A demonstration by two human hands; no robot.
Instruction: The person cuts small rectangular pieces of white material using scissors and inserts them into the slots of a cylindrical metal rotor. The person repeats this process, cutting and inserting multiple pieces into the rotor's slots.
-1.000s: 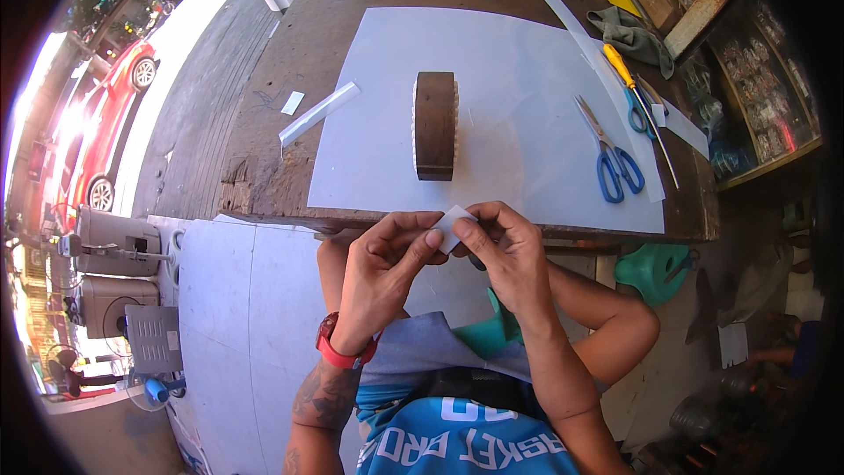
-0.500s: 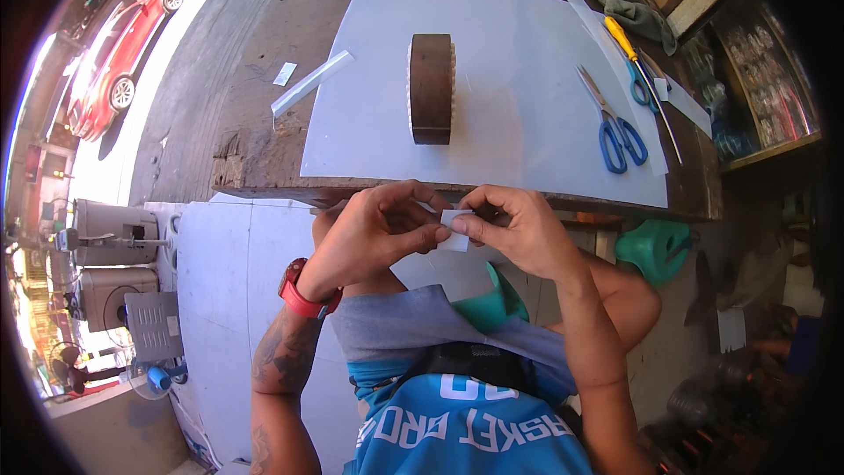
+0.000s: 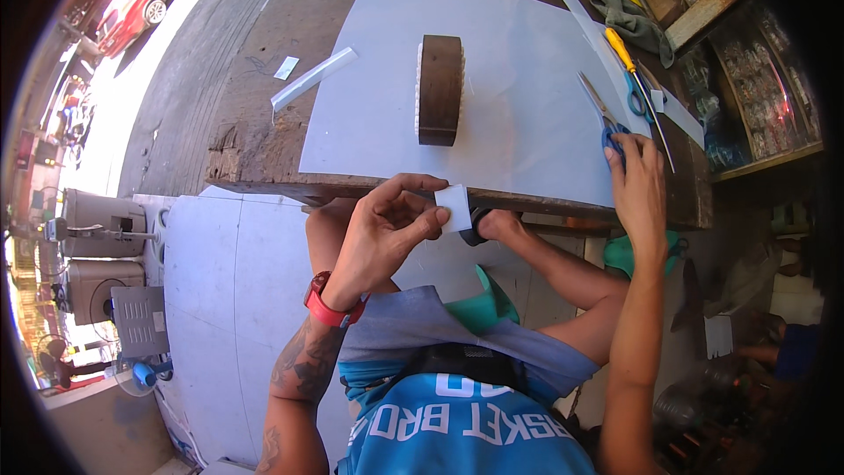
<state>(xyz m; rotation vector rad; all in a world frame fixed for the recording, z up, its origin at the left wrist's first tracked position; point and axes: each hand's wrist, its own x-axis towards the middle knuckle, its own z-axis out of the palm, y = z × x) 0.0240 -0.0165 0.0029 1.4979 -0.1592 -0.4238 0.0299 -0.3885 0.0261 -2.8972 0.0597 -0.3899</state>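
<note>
Between the thumb and fingers of my left hand (image 3: 391, 224) is a small white rectangular piece (image 3: 454, 208), like paper or thin plastic, held just off the table's front edge. My right hand (image 3: 639, 180) is at the blue-handled scissors (image 3: 595, 97) on the right of the table. Its thumb and fingers come round the handles and partly hide them; the blades point away from me. A large white sheet (image 3: 369, 79) covers the tabletop. On it rests a dark brown curved block (image 3: 440, 88) with a white beaded edge.
A translucent strip (image 3: 312, 79) and a small white scrap (image 3: 287, 68) lie at left on the wooden table (image 3: 255, 154). At right are a yellow-handled screwdriver (image 3: 621, 48), teal-handled scissors (image 3: 635, 92) and a grey cloth (image 3: 631, 25). A green stool (image 3: 620, 255) stands below.
My right hand has let go of the white piece and moved right to the blue-handled scissors. My left hand still holds the piece. The view has shifted slightly.
</note>
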